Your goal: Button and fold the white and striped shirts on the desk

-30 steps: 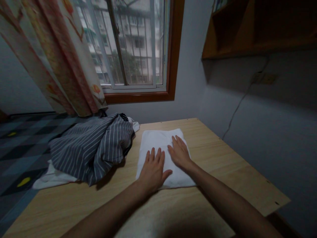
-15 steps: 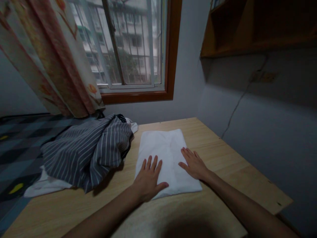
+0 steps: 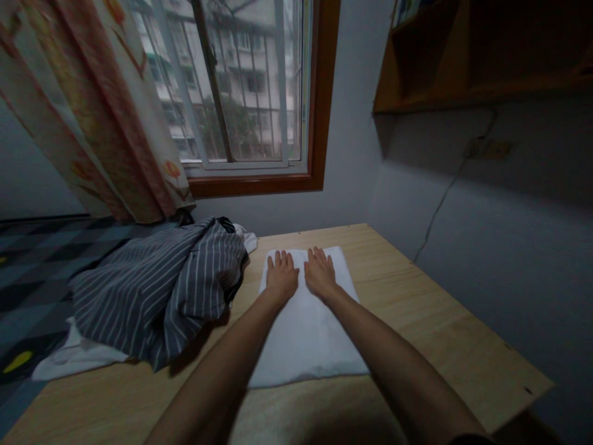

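Observation:
A folded white cloth lies flat on the wooden table. My left hand and my right hand both rest palm down, side by side, on the cloth's far end. Fingers of both hands are stretched out flat and hold nothing. My forearms lie over the middle of the cloth.
A heap of grey striped clothing with white fabric under it lies left of the cloth, at the table's left edge. A window and patterned curtain stand behind. A wall shelf hangs at upper right. The wall runs along the table's right side.
Both hands have slid from the cloth's near half to its far end and come together. The cloth has stayed in place.

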### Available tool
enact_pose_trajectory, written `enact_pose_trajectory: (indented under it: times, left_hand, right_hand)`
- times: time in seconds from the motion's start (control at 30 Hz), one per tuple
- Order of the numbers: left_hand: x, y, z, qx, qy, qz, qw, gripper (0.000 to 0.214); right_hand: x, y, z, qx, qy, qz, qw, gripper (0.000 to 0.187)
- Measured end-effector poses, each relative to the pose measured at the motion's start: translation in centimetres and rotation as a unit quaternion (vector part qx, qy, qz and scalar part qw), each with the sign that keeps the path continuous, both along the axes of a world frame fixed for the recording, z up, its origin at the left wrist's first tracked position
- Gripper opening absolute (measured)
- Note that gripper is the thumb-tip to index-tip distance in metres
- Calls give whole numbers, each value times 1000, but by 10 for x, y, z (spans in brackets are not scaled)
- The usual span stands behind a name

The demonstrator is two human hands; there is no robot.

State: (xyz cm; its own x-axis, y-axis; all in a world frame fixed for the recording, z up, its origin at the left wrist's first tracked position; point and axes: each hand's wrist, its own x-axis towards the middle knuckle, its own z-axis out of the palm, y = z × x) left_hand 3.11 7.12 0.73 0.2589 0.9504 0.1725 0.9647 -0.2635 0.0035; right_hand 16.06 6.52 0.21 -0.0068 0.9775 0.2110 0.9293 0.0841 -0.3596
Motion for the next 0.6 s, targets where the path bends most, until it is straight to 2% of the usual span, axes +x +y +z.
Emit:
enact_pose_trajectory:
  times: [0.07,0.13,0.33,0.6]
  left_hand:
    - [-8,8,-17,-17,-28,16,999,62]
    - [-17,11,-26,-31,-46,26,998,68]
    - [-28,13,-22,-64,-59,54,995,85]
    - [-34,17,-22,-75,-80,62,992,85]
  right_hand:
    - [-7,4,-14,-27,-4,2,1000,58]
    - [-4,7,-25,-45,-6,8,999,64]
    - [25,14,-33,-57,-10,5,998,71]
    - [68,12,-41,-63,-4,-55,996,72]
